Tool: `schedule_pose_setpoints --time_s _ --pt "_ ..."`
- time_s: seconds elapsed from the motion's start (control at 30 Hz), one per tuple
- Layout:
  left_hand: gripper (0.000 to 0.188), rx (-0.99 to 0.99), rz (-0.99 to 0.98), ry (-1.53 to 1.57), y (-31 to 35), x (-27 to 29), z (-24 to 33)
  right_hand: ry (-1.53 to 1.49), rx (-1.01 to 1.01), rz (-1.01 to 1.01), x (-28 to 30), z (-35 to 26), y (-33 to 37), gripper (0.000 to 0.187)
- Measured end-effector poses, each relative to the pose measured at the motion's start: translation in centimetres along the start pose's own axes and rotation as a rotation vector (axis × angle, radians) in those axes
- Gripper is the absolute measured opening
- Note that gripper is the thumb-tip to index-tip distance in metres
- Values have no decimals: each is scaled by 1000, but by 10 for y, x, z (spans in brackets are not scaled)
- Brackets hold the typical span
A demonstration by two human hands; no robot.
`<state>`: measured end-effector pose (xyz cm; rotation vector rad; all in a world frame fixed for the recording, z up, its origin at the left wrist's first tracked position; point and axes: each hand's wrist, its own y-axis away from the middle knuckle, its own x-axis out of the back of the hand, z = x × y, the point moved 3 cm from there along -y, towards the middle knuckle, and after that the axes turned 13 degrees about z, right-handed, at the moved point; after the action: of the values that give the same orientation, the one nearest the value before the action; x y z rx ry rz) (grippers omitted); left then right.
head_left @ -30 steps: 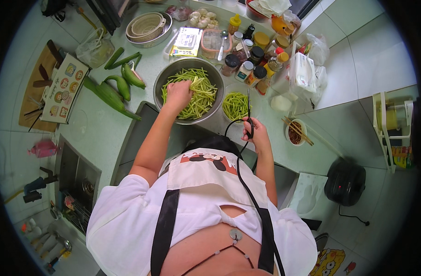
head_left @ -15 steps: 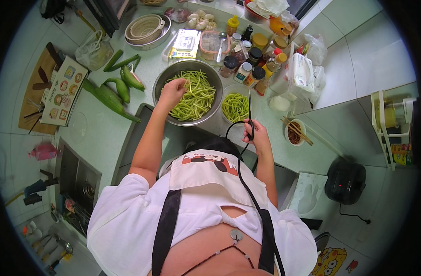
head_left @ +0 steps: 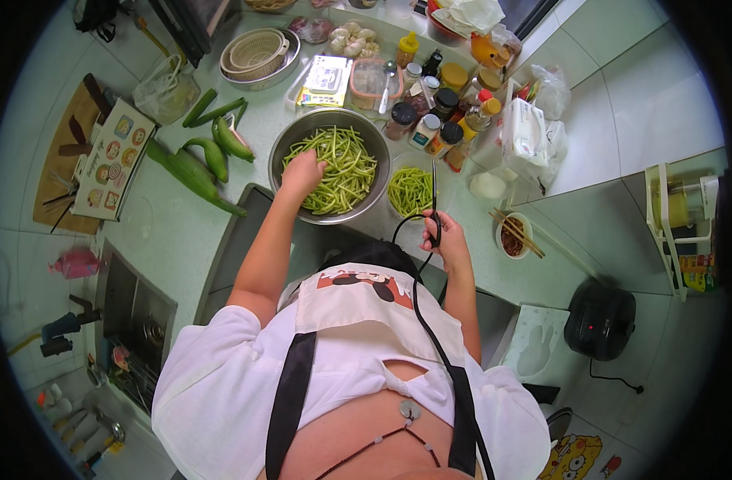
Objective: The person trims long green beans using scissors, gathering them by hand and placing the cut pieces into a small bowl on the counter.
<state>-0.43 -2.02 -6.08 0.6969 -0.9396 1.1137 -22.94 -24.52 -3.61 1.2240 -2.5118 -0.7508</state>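
A metal bowl [head_left: 384,164] of green beans [head_left: 346,172] stands on the counter before me. My left hand [head_left: 303,174] is over the left part of the heap, with its fingers curled closed at the beans; the fingertips are partly hidden. To the right is a smaller clear bowl [head_left: 395,210] with shorter cut pieces of green bean [head_left: 411,190]. Just at its near right side, my right hand [head_left: 448,234] is closed on the dark handles of a pair of scissors [head_left: 435,192], whose narrow blades point away from me, beside the cut pieces.
Green gourds [head_left: 191,178] lie left of the metal bowl. Seasoning jars [head_left: 446,104], a clear box with a spoon [head_left: 378,84] and strainers [head_left: 258,52] line the back. A bowl with chopsticks [head_left: 514,236] stands right. A black cable [head_left: 420,296] hangs down my front.
My left hand has moved a little toward me within the metal bowl, staying closed at the beans. My right hand keeps the scissors in nearly the same place.
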Motion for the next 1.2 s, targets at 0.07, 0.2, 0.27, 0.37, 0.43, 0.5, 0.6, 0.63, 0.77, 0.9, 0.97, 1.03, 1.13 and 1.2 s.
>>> schedule_pose_setpoints --time_s 0.07,0.2,0.27,0.37,0.43,0.5,0.6,0.63,0.77,0.9,0.97,1.03,1.13,1.2 --pt "44 -45 32 -63 2 -8 1 -6 -6 7 0 0 1 25" --pt "58 -100 83 -246 11 -8 33 -2 -3 13 2 3 1 25" --pt "69 -115 108 -280 10 -15 42 6 -3 20 2 3 2 25" --pt "90 -152 163 -313 7 -24 52 7 -9 27 2 2 2 26" --pt "86 -154 165 -282 4 -30 54 16 -19 39 4 4 3 26" --pt "81 -147 166 -255 -1 -40 46 37 -20 53 4 2 2 26" --pt "63 -171 212 -272 7 -45 41 45 -33 36 3 8 3 26" --pt "60 -182 212 -301 11 -49 38 40 -31 27 2 9 2 26" --pt "49 -338 197 -273 20 -35 38 27 -19 10 -1 6 -2 25" --pt "45 -257 283 -171 13 -19 18 30 -12 4 -2 4 -3 25" --pt "54 -164 303 -188 6 -18 9 48 -14 3 -3 3 -3 25" --pt "60 -145 225 -248 3 -18 11 74 -21 -4 -7 2 -5 25" --pt "51 -152 186 -270 2 -24 10 42 -24 -23 -9 3 -5 26" --pt "43 -174 160 -264 1 -27 7 46 -23 -27 -11 1 -4 26"
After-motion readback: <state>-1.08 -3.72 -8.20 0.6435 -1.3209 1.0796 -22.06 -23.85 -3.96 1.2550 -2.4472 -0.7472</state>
